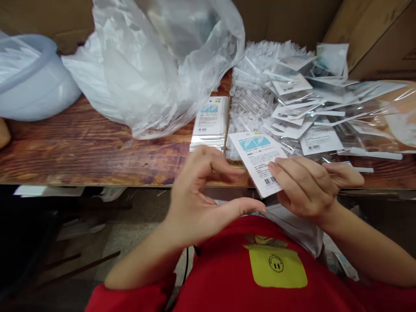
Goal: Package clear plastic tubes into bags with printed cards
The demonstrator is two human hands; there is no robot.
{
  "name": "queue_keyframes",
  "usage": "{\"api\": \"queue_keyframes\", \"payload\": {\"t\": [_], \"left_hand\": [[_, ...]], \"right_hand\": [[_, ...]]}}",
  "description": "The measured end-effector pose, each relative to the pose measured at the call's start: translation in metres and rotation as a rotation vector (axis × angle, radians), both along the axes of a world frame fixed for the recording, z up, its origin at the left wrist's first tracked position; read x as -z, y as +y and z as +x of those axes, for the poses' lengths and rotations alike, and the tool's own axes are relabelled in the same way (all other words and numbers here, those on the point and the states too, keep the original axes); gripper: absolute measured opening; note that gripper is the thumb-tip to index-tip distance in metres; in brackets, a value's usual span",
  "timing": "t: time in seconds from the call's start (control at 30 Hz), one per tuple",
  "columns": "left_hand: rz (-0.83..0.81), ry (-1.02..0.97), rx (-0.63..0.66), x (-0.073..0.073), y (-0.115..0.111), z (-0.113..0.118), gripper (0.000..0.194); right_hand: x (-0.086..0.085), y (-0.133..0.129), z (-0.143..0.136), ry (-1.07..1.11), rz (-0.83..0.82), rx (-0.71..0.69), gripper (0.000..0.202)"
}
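Observation:
My right hand point(305, 184) grips a white printed packet point(258, 158) with a blue picture and a barcode, holding it tilted just over the table's front edge. My left hand point(203, 195) hovers beside it with fingers curved and apart, thumb and fingertips close to the packet's lower left edge; whether they touch it I cannot tell. A neat stack of the same packets point(209, 121) lies on the wooden table point(81, 147) just beyond my left hand. Behind the held packet sits a heap of clear plastic tubes point(248, 104).
A loose pile of packets point(312, 108) in clear sleeves spreads over the right side. A big crumpled clear plastic bag point(156, 65) stands at the back centre, a pale blue basin point(30, 82) at the far left. Cardboard boxes point(373, 30) line the back.

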State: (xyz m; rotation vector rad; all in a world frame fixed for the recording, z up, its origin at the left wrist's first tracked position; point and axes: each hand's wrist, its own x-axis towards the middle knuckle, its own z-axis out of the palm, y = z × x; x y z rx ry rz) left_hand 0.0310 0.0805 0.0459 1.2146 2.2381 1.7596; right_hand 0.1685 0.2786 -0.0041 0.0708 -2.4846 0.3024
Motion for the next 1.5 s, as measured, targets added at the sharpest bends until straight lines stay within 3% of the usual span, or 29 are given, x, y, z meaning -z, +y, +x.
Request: {"api": "queue_keyframes", "payload": {"t": [0.03, 0.07, 0.1, 0.13, 0.2, 0.27, 0.33, 0.43, 0.53, 0.57, 0.63, 0.7, 0.8, 0.9, 0.97, 1.07, 1.17, 1.23, 1.3, 1.4, 1.5], "left_hand": [[-0.008, 0.297, -0.045, -0.014, 0.002, -0.010, 0.051], [-0.067, 0.455, -0.044, -0.027, 0.007, -0.019, 0.055], [-0.136, 0.497, 0.044, -0.039, 0.013, -0.029, 0.054], [-0.233, 0.444, 0.174, -0.049, 0.020, -0.038, 0.047], [-0.465, 0.141, 0.360, -0.063, 0.038, -0.054, 0.029], [-0.588, -0.155, 0.291, -0.068, 0.054, -0.067, 0.025], [-0.621, -0.312, 0.227, -0.066, 0.066, -0.078, 0.024], [-0.592, -0.427, 0.303, -0.057, 0.075, -0.085, 0.024], [-0.587, -0.456, 0.283, -0.052, 0.078, -0.083, 0.028], [-0.643, -0.433, 0.340, -0.053, 0.079, -0.081, 0.028], [-0.799, -0.366, 0.566, -0.056, 0.079, -0.077, 0.028], [-0.905, -0.341, 0.798, -0.060, 0.080, -0.076, 0.029], [-0.886, -0.464, 1.000, -0.065, 0.083, -0.078, 0.037], [-0.859, -0.612, 1.066, -0.058, 0.088, -0.082, 0.043], [-0.962, -0.682, 1.117, -0.050, 0.093, -0.083, 0.040], [-1.071, -0.653, 1.157, -0.041, 0.102, -0.084, 0.036], [-1.011, -0.475, 1.005, -0.044, 0.109, -0.080, 0.037], [-0.977, -0.400, 0.904, -0.050, 0.112, -0.075, 0.037], [-0.968, -0.369, 0.835, -0.053, 0.114, -0.067, 0.037], [-0.984, -0.358, 0.740, -0.055, 0.119, -0.055, 0.038], [-0.895, -0.237, 0.643, -0.057, 0.125, -0.046, 0.033]], "right_hand": [[-0.007, 0.000, -0.001, 0.082, -0.005, 0.001, 0.051], [-0.013, -0.001, -0.002, 0.148, -0.036, -0.006, 0.045], [-0.019, -0.003, -0.004, 0.186, -0.097, -0.019, 0.038], [-0.025, -0.005, -0.006, 0.190, -0.193, -0.033, 0.031], [-0.032, -0.006, -0.010, 0.097, -0.476, -0.079, 0.017], [-0.037, -0.004, -0.013, -0.076, -0.805, -0.142, 0.020], [-0.042, 0.001, -0.015, -0.239, -1.050, -0.228, 0.033], [-0.050, 0.009, -0.018, -0.339, -1.186, -0.311, 0.046], [-0.056, 0.014, -0.023, -0.352, -1.206, -0.296, 0.048], [-0.057, 0.014, -0.025, -0.355, -1.217, -0.286, 0.046], [-0.059, 0.015, -0.028, -0.337, -1.213, -0.271, 0.036], [-0.062, 0.015, -0.028, -0.261, -1.105, -0.266, 0.024], [-0.070, 0.016, -0.021, -0.069, -0.672, -0.386, 0.014], [-0.071, 0.016, -0.007, 0.135, -0.074, -0.514, 0.023], [-0.064, 0.015, 0.001, 0.266, 0.266, -0.513, 0.024], [-0.049, 0.015, 0.011, 0.339, 0.519, -0.493, 0.028], [-0.042, 0.020, 0.021, 0.212, 0.497, -0.390, 0.046], [-0.043, 0.025, 0.028, 0.162, 0.379, -0.253, 0.041], [-0.048, 0.031, 0.031, 0.168, 0.198, -0.129, 0.036], [-0.056, 0.039, 0.027, 0.075, -0.172, -0.040, 0.057], [-0.062, 0.048, 0.016, -0.132, -0.578, 0.001, 0.039]]}}
